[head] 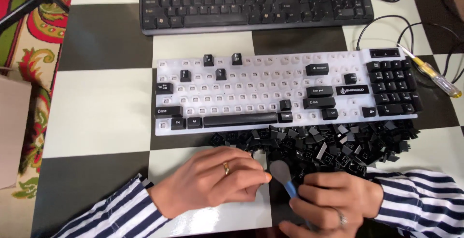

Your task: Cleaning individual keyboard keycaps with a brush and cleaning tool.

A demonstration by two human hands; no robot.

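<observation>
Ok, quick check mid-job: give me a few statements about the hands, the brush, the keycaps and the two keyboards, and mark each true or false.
1. The right hand holds a small brush with a blue handle. True.
2. The white keyboard has all its keycaps fitted. False: most of its sockets are bare, with only some black caps in place.
3. The loose black keycaps lie heaped along the near edge of the white keyboard. True.
4. The left hand rests on the black keyboard. False: it lies on the table next to the brush head.
5. A yellow-handled screwdriver lies to the right of the white keyboard. True.
</observation>
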